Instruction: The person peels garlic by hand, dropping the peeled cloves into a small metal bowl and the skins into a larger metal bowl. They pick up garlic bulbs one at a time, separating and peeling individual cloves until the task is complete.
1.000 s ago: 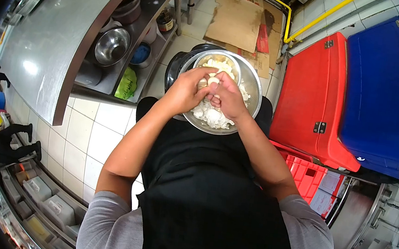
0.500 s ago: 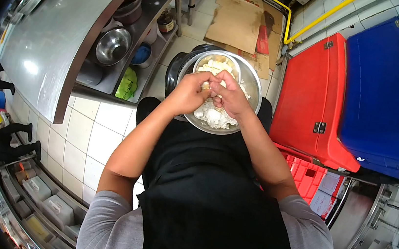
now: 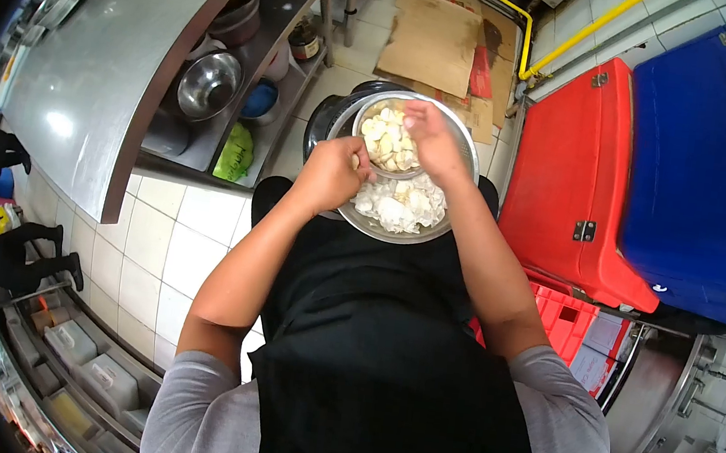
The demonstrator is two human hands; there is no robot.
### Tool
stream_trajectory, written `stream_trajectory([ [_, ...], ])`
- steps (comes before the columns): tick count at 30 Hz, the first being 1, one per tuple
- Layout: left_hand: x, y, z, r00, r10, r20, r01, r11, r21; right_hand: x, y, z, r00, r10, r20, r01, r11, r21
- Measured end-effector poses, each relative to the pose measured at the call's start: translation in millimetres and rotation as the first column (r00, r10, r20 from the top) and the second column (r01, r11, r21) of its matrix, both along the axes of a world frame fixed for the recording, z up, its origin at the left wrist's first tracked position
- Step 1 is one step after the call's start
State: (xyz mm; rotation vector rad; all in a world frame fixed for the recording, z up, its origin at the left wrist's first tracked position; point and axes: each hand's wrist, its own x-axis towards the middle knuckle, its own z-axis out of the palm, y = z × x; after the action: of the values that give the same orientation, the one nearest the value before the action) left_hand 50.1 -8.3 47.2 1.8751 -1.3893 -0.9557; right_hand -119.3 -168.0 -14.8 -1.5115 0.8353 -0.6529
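Note:
A large steel bowl (image 3: 390, 238) sits in front of my black apron, with white peelings (image 3: 401, 206) heaped in its near half. A smaller steel bowl (image 3: 359, 126) rests inside it at the far side, filled with pale yellowish peeled cloves (image 3: 386, 142). My left hand (image 3: 331, 175) is curled into a fist at the big bowl's left rim, with a small pale piece at its fingertips. My right hand (image 3: 432, 140) reaches over the small bowl's right edge, fingers pointing down at the cloves. Whether it holds anything is hidden.
A steel counter (image 3: 104, 63) curves along the left, above a shelf holding a steel bowl (image 3: 209, 84) and a blue dish (image 3: 261, 100). Red (image 3: 585, 162) and blue (image 3: 711, 159) lidded bins stand right. Cardboard (image 3: 429, 37) lies on the floor ahead. Another person's legs (image 3: 20, 250) show far left.
My hands, pressed together over the peelings working a pale piece, have parted. The right hand moved up and away over the small bowl. The left stayed by the rim.

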Motion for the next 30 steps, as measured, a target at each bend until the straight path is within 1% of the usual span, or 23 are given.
stream_trajectory([
  [1,2.4,2.3,-0.7,1.000,0.007,0.001,-0.007,1.000,0.003,-2.9,0.0,6.6,0.999,-0.036,0.014,0.036,0.999,0.010],
  [3,4.5,3.7,-5.1,0.998,-0.064,-0.007,0.064,0.984,0.169,-6.5,3.0,11.8,0.998,-0.064,0.013,0.064,0.998,0.023],
  [4,5.2,4.8,-16.0,0.998,-0.066,-0.007,0.067,0.983,0.169,-10.1,4.0,11.2,0.995,-0.100,0.011,0.099,0.994,0.035],
  [6,8.2,8.5,-35.8,0.993,0.054,0.102,-0.033,0.979,-0.200,-19.9,13.6,7.0,0.995,-0.098,0.036,0.097,0.995,0.029],
  [7,12.9,9.3,-38.5,0.993,0.051,0.102,-0.030,0.980,-0.197,-24.5,20.1,4.0,0.994,-0.091,0.059,0.090,0.996,0.023],
  [8,17.5,10.1,-41.5,0.953,0.098,-0.285,-0.115,0.992,-0.043,-29.9,27.4,0.7,0.994,-0.095,0.058,0.094,0.995,0.026],
  [9,18.7,10.6,-40.2,0.764,0.190,-0.616,-0.134,0.982,0.136,-34.3,36.7,1.2,0.997,-0.066,0.048,0.064,0.997,0.048],
  [10,16.4,12.0,-34.7,0.764,0.190,-0.617,-0.132,0.981,0.139,-37.9,45.6,2.2,0.999,-0.037,0.040,0.034,0.997,0.069],
  [12,9.9,16.3,-24.9,0.656,0.157,-0.738,-0.169,0.984,0.058,-39.0,61.8,5.2,0.994,-0.047,0.102,0.035,0.993,0.116],
  [13,7.6,16.8,-27.6,0.657,0.153,-0.739,-0.163,0.985,0.060,-40.5,67.0,8.6,0.996,-0.015,0.091,0.000,0.986,0.164],
  [14,5.8,17.7,-32.1,0.692,0.090,-0.716,-0.140,0.990,-0.011,-40.6,72.2,12.5,0.996,0.020,0.083,-0.037,0.977,0.212],
  [15,3.4,18.3,-27.6,0.726,0.029,-0.688,-0.117,0.990,-0.082,-36.9,77.9,19.3,0.989,0.006,0.151,-0.047,0.962,0.268],
  [16,0.8,19.7,-22.7,0.726,0.028,-0.687,-0.116,0.990,-0.082,-33.0,81.1,21.9,0.988,0.005,0.152,-0.046,0.962,0.269],
  [18,-10.4,21.3,-10.8,0.854,0.060,-0.517,-0.100,0.994,-0.050,-26.0,85.5,24.1,0.975,0.036,0.221,-0.114,0.931,0.348],
  [19,-17.2,21.4,-11.4,0.883,0.044,-0.468,-0.135,0.978,-0.162,-23.7,86.5,19.8,0.971,0.069,0.228,-0.140,0.939,0.315],
  [20,-21.5,22.9,-9.3,0.883,0.045,-0.467,-0.136,0.977,-0.163,-21.6,86.6,18.8,0.971,0.071,0.229,-0.142,0.939,0.314],
  [22,-26.1,24.5,-4.5,0.958,0.030,-0.285,-0.119,0.946,-0.302,-17.7,84.3,19.4,0.977,0.037,0.212,-0.101,0.948,0.302],
  [23,-25.1,25.1,-10.7,0.951,0.023,-0.309,-0.129,0.937,-0.325,-17.3,83.2,19.9,0.976,0.039,0.214,-0.104,0.948,0.302],
  [24,-25.2,25.9,-10.1,0.951,0.025,-0.307,-0.130,0.937,-0.324,-17.9,82.4,21.3,0.977,0.080,0.197,-0.133,0.953,0.271],
  [26,-26.9,26.7,-9.4,0.917,0.058,-0.395,-0.143,0.971,-0.190,-18.3,84.6,19.9,0.977,0.121,0.178,-0.162,0.957,0.240],
  [28,-28.0,29.8,-14.3,0.922,0.043,-0.385,-0.133,0.969,-0.209,-16.7,90.5,13.0,0.994,0.091,0.053,-0.088,0.994,-0.060],
  [29,-29.0,29.7,-16.2,0.927,0.025,-0.375,-0.119,0.966,-0.229,-17.5,90.6,10.0,0.995,0.089,0.053,-0.086,0.994,-0.060],
  [30,-29.7,28.5,-15.1,0.926,0.019,-0.376,-0.114,0.967,-0.230,-19.1,90.9,7.7,0.998,0.063,0.029,-0.056,0.977,-0.204],
])
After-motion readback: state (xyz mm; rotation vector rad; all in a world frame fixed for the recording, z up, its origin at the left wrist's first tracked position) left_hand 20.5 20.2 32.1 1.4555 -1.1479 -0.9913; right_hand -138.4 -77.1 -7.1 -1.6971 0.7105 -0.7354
